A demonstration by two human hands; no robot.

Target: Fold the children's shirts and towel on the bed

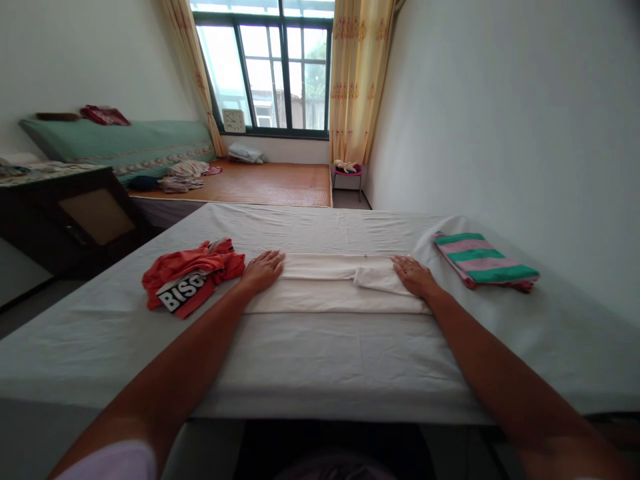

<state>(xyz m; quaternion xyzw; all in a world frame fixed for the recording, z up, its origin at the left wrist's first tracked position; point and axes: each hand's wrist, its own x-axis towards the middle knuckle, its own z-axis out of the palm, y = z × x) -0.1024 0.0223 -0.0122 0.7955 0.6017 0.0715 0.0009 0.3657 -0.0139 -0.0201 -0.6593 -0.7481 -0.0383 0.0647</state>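
A cream-white garment (320, 297), partly folded into a long strip, lies flat across the sheet in front of me. One sleeve-like piece is laid back over it toward the right. My left hand (264, 269) rests flat on the garment's left end, fingers stretched out. On its right end lies my right hand (413, 274), palm down with the fingers extended. Just left of my left hand is a crumpled orange-red garment (193, 270) with white letters on a black patch. To the right of my right hand sits a folded green and pink striped cloth (485, 259).
The table (340, 373) is covered with a white sheet. Behind it stands a bed with a brown mat (280, 183) and several cloths. A dark cabinet (95, 213) is at left, a white wall (525, 133) at right. A small stool (347, 171) stands near the curtain.
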